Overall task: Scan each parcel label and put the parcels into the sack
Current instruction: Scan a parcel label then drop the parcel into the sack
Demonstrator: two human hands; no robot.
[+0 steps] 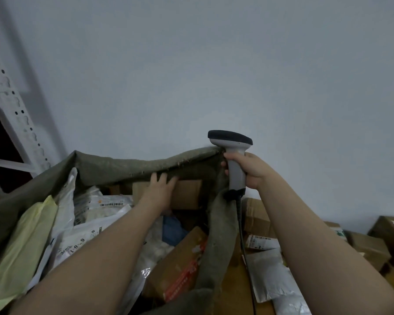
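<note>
Sack (123, 164), olive cloth, stood open at left, filled with mailing bags (93, 237) and cardboard boxes. Left hand (159, 187) lay inside, fingers flat on a brown box (188, 192) under the far rim. Right hand (250, 171) gripped an upright scanner (236, 176) at the sack's right edge. More parcels (271, 276) lay outside, to the right.

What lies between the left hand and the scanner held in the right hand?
Head view: a brown cardboard box under the left hand, then the bunched olive edge of the sack, right beside the scanner.
</note>
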